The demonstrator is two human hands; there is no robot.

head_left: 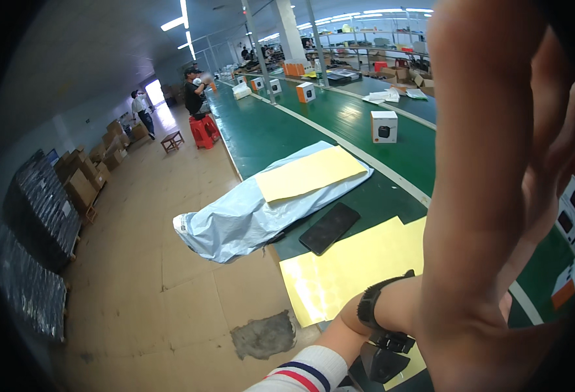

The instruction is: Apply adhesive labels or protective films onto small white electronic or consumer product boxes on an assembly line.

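Note:
My right hand [490,183] is raised very close to the view and fills its right side. Its fingers stretch upward and stand apart, with the tips partly cut off; nothing shows between them. From the lower edge comes my left forearm in a white striped sleeve [310,369], with a black wristband [369,307] at the wrist. The left hand itself is mostly hidden behind the right. Yellow sheets [339,268] lie beside the left wrist on the green conveyor belt. Past them lie a black phone [330,227] and a pale blue plastic bag [235,219] with a yellow sheet [313,171] on top.
White and orange boxes stand along the belt, the nearest box [384,127] behind the bag. More boxes [567,215] show at the right rim. A person [196,95] sits on red stools [204,130] at the belt's left edge; another walks farther back. Wrapped stacks [42,209] line the left wall.

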